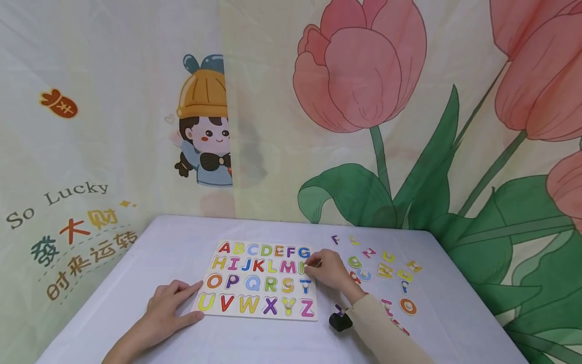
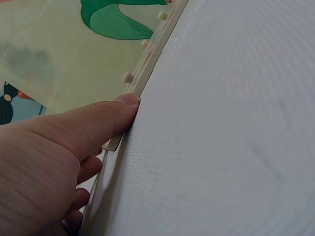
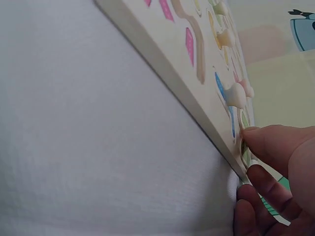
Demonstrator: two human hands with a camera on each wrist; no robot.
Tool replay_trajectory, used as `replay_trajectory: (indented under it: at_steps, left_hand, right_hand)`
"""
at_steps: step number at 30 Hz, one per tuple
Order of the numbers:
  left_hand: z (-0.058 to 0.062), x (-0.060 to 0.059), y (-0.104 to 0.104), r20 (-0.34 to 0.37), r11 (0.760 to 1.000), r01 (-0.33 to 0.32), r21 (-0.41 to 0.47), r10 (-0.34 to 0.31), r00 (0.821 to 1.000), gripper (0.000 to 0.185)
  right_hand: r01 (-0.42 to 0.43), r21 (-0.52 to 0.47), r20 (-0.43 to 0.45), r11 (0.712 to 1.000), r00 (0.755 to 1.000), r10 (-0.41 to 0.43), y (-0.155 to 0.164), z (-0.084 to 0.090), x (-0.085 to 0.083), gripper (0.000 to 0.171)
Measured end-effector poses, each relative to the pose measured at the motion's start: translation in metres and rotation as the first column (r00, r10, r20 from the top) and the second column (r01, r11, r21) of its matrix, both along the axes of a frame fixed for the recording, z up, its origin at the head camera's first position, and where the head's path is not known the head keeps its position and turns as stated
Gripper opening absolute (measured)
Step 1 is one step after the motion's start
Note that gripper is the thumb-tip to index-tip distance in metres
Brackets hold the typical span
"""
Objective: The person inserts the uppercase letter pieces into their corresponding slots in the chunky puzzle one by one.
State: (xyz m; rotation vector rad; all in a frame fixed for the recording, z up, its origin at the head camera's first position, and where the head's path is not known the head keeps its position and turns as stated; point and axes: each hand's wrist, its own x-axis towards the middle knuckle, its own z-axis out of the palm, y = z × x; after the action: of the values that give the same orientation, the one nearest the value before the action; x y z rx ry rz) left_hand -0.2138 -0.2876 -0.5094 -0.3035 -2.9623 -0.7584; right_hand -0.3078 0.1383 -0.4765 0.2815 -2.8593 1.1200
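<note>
A flat wooden alphabet puzzle board (image 1: 259, 280) with coloured letters in four rows lies on the white-covered table (image 1: 136, 263), near its middle. The left hand (image 1: 170, 308) rests at the board's near-left corner, fingers relaxed and fairly straight; the left wrist view shows the thumb (image 2: 106, 120) pressed against the board's pale edge (image 2: 147, 64), with the other fingers lying on the cloth under it.

The right hand (image 1: 327, 270) sits at the board's right edge, level with the second row. Its fingertips (image 3: 261, 142) are drawn narrowly together, pinching a small greenish letter piece (image 3: 244, 150) right at the end of that row, just above the blue T with its pale peg (image 3: 236, 93). Which letter it is cannot be told, since the fingers cover most of it.

To the right of the board, loose coloured letter pieces (image 1: 386, 270) lie scattered over the cloth, well apart from one another. A small black device (image 1: 340, 321) shows at the right wrist. Behind the table hangs a printed curtain with large pink tulips (image 1: 359, 65) and a cartoon child in an orange hat (image 1: 204, 121).
</note>
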Motion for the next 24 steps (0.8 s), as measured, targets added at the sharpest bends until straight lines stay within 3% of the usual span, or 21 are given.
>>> replay_trajectory:
  at_steps: [14,24]
  left_hand:
    - [0.0005,-0.0013,-0.0013,-0.009,1.000,-0.003,-0.006,0.003,1.000,0.086]
    - [-0.0031,-0.0014,-0.0016,-0.009,1.000,-0.002,-0.005,0.002,1.000,0.085]
  right_hand:
    - [0.041,-0.028,0.049,0.999,0.998,-0.040,0.0023,-0.0083,-0.0033,0.009]
    - [-0.006,-0.015,0.031,1.000,0.999,0.007,0.0081,-0.0046,-0.0023,0.018]
